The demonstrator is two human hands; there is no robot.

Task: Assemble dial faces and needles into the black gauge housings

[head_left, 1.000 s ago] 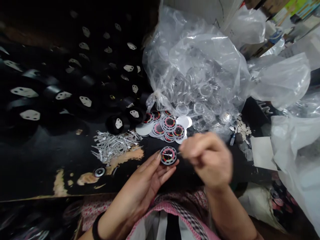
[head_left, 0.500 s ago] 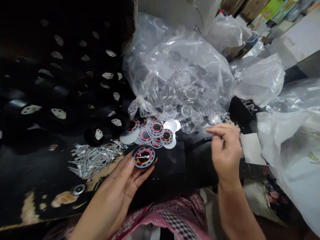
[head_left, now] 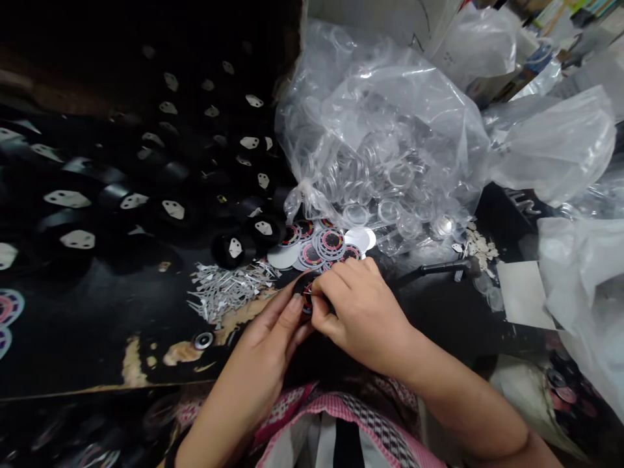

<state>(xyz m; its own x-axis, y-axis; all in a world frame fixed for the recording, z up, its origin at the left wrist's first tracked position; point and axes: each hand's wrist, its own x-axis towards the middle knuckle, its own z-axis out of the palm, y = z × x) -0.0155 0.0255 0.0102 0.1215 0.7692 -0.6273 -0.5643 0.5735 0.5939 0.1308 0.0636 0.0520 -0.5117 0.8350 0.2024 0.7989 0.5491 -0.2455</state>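
My left hand point(head_left: 275, 338) cradles a round black gauge dial point(head_left: 305, 294) with red and white markings, fingers curled under and around it. My right hand point(head_left: 358, 309) lies over the dial, its thumb and fingers pinched on the dial's face; most of the dial is hidden beneath them. What the pinch holds, if anything small, I cannot make out. Just beyond lies a pile of printed dial faces point(head_left: 325, 246). A heap of small silver pointers point(head_left: 224, 289) lies to the left on the dark worktop point(head_left: 88, 325).
A big clear plastic bag of transparent round covers point(head_left: 380, 149) stands behind the dials. Black round housings with white plates point(head_left: 234, 248) crowd the far left. A thin black tool point(head_left: 433, 268) lies to the right, near white chips point(head_left: 480, 246) and paper point(head_left: 524, 296). More plastic bags point(head_left: 580, 273) lie right.
My right hand came back from the right side near the black tool and now presses on the dial in my left hand. The tool lies on the worktop.
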